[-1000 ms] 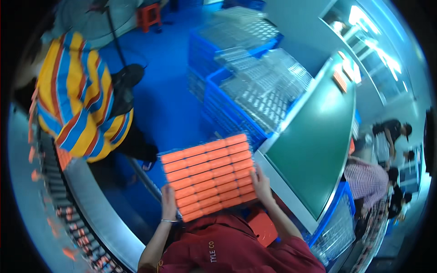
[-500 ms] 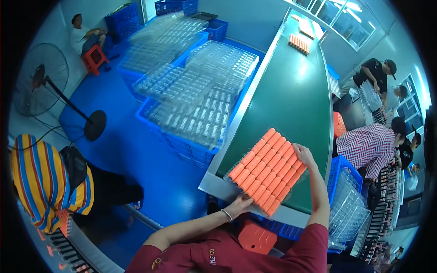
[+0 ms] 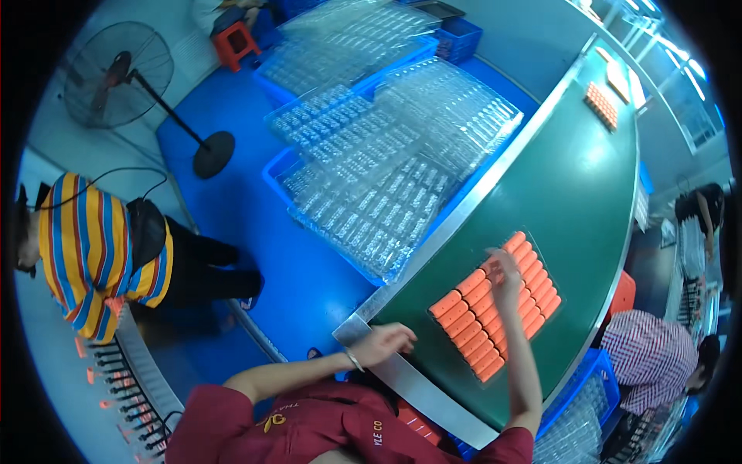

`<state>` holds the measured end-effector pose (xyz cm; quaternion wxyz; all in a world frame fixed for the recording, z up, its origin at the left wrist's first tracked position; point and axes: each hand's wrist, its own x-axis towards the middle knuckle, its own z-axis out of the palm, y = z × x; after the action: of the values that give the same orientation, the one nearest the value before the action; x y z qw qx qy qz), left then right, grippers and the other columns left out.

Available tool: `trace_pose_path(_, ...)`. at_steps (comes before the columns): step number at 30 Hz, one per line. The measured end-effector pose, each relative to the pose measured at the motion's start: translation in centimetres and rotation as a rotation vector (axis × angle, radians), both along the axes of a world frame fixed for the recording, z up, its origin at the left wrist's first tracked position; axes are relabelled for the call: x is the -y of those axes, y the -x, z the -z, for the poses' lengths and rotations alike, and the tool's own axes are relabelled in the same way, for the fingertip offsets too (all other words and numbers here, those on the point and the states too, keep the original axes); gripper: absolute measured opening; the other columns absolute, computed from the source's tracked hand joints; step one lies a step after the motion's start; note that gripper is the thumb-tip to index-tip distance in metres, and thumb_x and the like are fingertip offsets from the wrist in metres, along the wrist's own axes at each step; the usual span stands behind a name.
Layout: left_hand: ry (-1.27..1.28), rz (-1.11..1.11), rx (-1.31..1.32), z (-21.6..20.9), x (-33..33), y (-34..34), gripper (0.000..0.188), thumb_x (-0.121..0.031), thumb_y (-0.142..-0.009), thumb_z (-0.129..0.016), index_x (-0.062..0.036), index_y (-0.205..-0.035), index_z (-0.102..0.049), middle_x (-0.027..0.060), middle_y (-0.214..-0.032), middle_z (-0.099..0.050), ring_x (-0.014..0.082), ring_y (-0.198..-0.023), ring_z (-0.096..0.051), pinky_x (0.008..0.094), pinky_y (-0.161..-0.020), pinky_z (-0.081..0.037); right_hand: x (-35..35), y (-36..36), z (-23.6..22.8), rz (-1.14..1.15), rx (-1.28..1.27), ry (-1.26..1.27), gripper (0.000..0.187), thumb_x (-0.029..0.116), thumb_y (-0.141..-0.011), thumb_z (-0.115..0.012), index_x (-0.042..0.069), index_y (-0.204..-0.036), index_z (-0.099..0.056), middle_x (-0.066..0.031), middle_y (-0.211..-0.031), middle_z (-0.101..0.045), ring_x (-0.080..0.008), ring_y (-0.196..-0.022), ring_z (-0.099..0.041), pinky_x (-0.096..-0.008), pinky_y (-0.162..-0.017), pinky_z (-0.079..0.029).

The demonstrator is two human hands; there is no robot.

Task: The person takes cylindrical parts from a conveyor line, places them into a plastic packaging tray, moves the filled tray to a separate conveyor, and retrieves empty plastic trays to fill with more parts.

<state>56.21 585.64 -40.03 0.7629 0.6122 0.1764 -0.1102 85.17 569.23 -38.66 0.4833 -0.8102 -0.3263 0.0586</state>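
A clear plastic tray (image 3: pixel 563 295) full of orange cylindrical pieces (image 3: pixel 470 331) lies on the green conveyor belt (image 3: pixel 570 178), near its close end. Over the upper middle of the tray is my right hand (image 3: pixel 504 277), fingers bent, loosely apart and a little blurred. It grips nothing that I can see; whether its fingertips touch the pieces is unclear. My left hand (image 3: pixel 384 344) is off the tray, above the metal corner of the conveyor. Its fingers are half curled and apart, with nothing in them.
Stacked clear empty trays (image 3: pixel 386 193) overhang blue crates left of the belt. More orange pieces (image 3: pixel 601 106) sit at its far end. A floor fan (image 3: pixel 212 153) and a person in a striped shirt (image 3: pixel 97 240) are at left. Another person (image 3: pixel 649 356) works at right beside a blue crate (image 3: pixel 591 394).
The filled tray, held in both hands before, now rests flat on the belt. My left hand has let go and drawn left; my right hand has moved over the pieces. The view has shifted.
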Motion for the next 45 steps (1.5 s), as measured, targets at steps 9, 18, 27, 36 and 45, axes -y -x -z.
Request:
trace_pose_path(9,-0.064,-0.795,-0.064,0.2,-9.1,-3.8,0.058,-0.028,-0.097,-0.069,-0.0061,-0.138,-0.034,0.0094,-0.122,-0.053,0.0155,-0.095,-0.066,0.0271,-0.068,-0.054,-14.4,11.9,-2.4,-0.375,0.32,0.012,0.012,0.02,-0.082,-0.076,0.009,-0.084,-0.07,-0.0058,-0.086,-0.061,-0.0276,-0.085,-0.059,-0.041,-0.076,-0.048)
trace_pose_path(18,0.026,-0.778,-0.101,0.0,-9.4,-4.9,0.043,-0.032,-0.098,-0.067,-0.0074,-0.123,-0.043,0.0056,-0.108,-0.059,0.0151,-0.094,-0.067,0.0279,-0.07,-0.055,-23.3,6.6,-7.6,-0.264,0.407,-0.127,0.023,0.016,-0.08,-0.077,0.006,-0.098,-0.067,-0.0115,-0.097,-0.063,-0.0335,-0.096,-0.057,-0.045,-0.083,-0.046)
trace_pose_path(27,-0.662,-1.109,0.123,0.8,-10.9,-3.7,0.058,-0.022,-0.091,-0.075,-0.0056,-0.135,-0.041,0.0066,-0.107,-0.045,0.0122,-0.078,-0.051,0.0265,-0.068,-0.046,-30.2,6.6,-7.3,-0.252,0.563,-0.045,0.007,0.015,-0.085,-0.07,0.01,-0.083,-0.065,-0.0072,-0.089,-0.063,-0.0294,-0.093,-0.056,-0.0446,-0.081,-0.04)
trace_pose_path(36,0.121,-1.036,0.091,-7.3,-24.5,-9.7,0.062,-0.022,-0.092,-0.076,0.0003,-0.139,-0.041,0.0109,-0.12,-0.062,0.0197,-0.103,-0.066,0.0341,-0.084,-0.057,-28.9,8.9,-8.2,-0.296,0.18,-0.113,0.011,0.015,-0.088,-0.07,0.006,-0.084,-0.07,-0.006,-0.077,-0.065,-0.0228,-0.079,-0.061,-0.0398,-0.077,-0.045)
trace_pose_path(45,-0.016,-0.904,0.141,-5.1,-23.5,-9.9,0.087,-0.019,-0.083,-0.085,-0.0087,-0.151,-0.031,0.0137,-0.137,-0.049,0.0208,-0.104,-0.065,0.033,-0.08,-0.057,-28.3,5.9,-7.8,-0.421,0.008,0.1,0.017,0.018,-0.087,-0.07,0.001,-0.086,-0.074,-0.0108,-0.075,-0.07,-0.0216,-0.07,-0.066,-0.0395,-0.066,-0.049)
